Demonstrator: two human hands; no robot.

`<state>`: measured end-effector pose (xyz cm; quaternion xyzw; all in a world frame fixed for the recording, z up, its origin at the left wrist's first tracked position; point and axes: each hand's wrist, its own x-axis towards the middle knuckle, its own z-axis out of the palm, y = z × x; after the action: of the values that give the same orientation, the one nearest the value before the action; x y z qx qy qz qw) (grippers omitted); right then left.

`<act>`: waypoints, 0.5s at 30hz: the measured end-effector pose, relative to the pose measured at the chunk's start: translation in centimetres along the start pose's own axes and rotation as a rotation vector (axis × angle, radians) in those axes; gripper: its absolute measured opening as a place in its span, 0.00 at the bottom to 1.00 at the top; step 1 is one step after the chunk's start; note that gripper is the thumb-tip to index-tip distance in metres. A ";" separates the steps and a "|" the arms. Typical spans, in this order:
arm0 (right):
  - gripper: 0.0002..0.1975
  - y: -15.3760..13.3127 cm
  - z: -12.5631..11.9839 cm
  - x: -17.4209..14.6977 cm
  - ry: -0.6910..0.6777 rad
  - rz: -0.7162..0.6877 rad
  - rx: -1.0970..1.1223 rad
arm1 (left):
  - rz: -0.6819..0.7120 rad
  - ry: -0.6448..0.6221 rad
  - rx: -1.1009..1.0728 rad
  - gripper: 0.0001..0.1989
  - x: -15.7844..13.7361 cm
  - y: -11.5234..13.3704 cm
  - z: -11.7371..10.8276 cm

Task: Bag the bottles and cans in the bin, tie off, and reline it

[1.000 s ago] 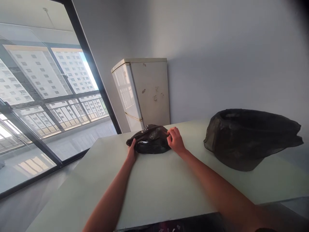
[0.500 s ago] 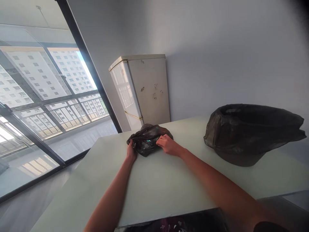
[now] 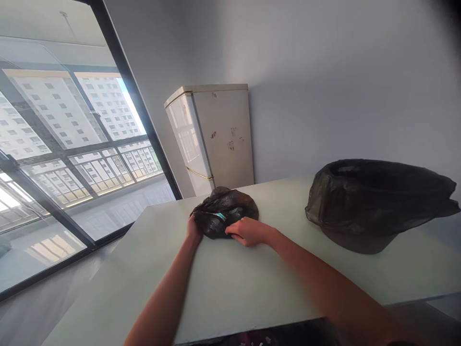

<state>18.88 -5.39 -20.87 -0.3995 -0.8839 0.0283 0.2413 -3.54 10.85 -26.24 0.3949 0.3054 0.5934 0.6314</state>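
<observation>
A crumpled black plastic bag lies bunched on the pale green tabletop, with a small teal and white patch showing in its folds. My left hand grips the bag's left edge, its fingers partly hidden by the plastic. At the bag's near right side, my right hand is closed with its fingers pinching the plastic's lower edge. What lies inside the bag is hidden.
To the right on the table stands a bin lined with a large black bag. Beyond the table is an old white fridge against the grey wall. A glass sliding door is on the left.
My right hand has moved down and slightly left along the bag. More of the teal and white patch shows now. My left hand stays at the left edge.
</observation>
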 end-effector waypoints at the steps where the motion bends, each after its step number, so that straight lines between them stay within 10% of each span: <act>1: 0.14 -0.5 -0.1 0.0 -0.034 -0.029 0.038 | 0.025 0.015 0.026 0.20 -0.1 0.0 -0.1; 5: 0.16 -1.8 0.2 0.2 -0.186 -0.151 0.323 | 0.173 0.131 0.167 0.22 -0.9 1.3 -0.3; 9: 0.13 -1.6 1.0 0.8 0.061 -0.009 0.264 | 0.550 0.243 0.354 0.23 -2.8 5.4 1.3; 12: 0.15 -0.8 1.1 1.5 0.311 0.197 0.134 | 0.877 -0.068 0.733 0.11 -5.1 7.5 4.8; 15: 0.12 0.3 1.0 1.6 0.433 0.345 -0.015 | 0.723 -0.351 1.014 0.04 -6.9 6.4 8.2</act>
<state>17.73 -3.95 -21.15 -0.5426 -0.7308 -0.0235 0.4134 -0.56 2.76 -17.22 0.8133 0.2878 0.4774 0.1671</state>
